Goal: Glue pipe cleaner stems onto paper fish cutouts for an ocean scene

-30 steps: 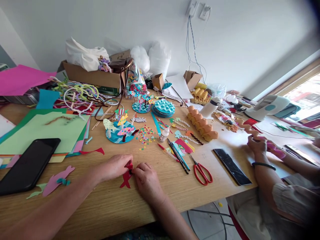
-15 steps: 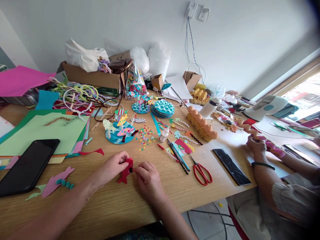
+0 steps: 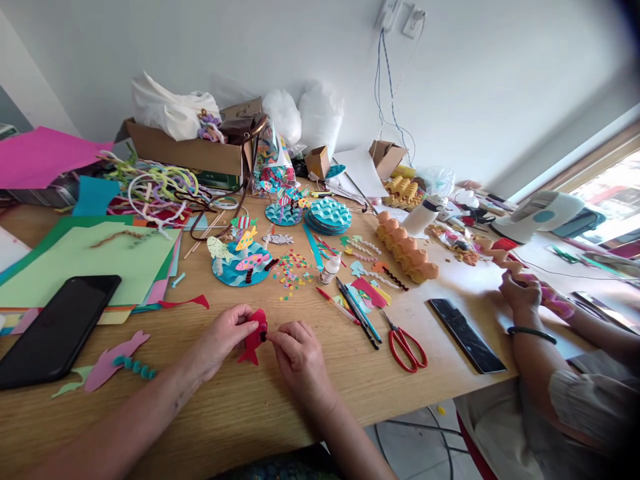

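My left hand (image 3: 231,337) pinches a red paper fish (image 3: 253,341) between thumb and fingers, its forked tail pointing down toward the table. At the fish's right edge sits a small dark piece (image 3: 263,337), too small to name. The fingertips of my right hand (image 3: 299,357) are pressed together at that dark piece; what they grip is hidden. Left of my hands lie a pink paper fish (image 3: 113,363) and a curled teal pipe cleaner (image 3: 136,367). Beyond them stands a blue disc (image 3: 235,275) bearing several paper fish.
Red-handled scissors (image 3: 407,350), several pencils (image 3: 357,313), a glue bottle (image 3: 330,268) and confetti (image 3: 293,268) lie ahead and right. Phones (image 3: 59,330) (image 3: 466,335) flank the work area. At the right, a co-worker's hands (image 3: 523,291) hold a painted egg-carton strip (image 3: 555,303).
The view has shifted slightly. The red fish has turned a little in my left hand, and my right fingertips stay by its edge.
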### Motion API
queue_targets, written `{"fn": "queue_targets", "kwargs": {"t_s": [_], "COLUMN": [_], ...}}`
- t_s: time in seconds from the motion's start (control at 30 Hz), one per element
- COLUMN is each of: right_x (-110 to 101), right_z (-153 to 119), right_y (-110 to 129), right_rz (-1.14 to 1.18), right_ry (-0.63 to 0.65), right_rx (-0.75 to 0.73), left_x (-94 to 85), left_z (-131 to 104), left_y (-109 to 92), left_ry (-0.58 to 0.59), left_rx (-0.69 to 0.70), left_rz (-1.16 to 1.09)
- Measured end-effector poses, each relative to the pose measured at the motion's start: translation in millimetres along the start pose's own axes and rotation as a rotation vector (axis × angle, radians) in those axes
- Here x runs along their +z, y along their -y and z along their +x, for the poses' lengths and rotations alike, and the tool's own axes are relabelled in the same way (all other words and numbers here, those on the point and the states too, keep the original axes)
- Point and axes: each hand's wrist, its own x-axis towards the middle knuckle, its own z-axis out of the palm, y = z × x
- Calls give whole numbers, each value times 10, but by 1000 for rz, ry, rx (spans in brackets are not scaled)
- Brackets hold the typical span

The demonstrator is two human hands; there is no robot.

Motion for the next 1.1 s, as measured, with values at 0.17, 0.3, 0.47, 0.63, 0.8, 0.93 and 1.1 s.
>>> {"fn": "queue_targets", "kwargs": {"t_s": [0.17,0.3,0.47,0.63,0.8,0.93,1.1], "right_x": [5,1,-1,12,30,31,27], "right_z": [-6,-3,-3,-11,-16,-25,-27], "right_y": [7,-3,-20,-41,-55,-56,-45], "right_rz": [-136,-180,-157,-110,-105,-113,-101], "right_ry": [55,50,-2,-15,-11,-3,-4], "right_rx": [-60,-62,-45,0,-14,-14,-16], "left_x": [45,52,30,11,6,1,12], "left_z": [-29,-44,-24,-11,-19,-21,-29], "left_y": [-14,-18,12,67,109,111,91], "left_ry": [2,29,53,84,91,90,54], "left_rx": [-8,-26,-35,-32,-18,-31,-39], "left_rz": [-29,-50,-60,-81,-105,-141,-173]}}
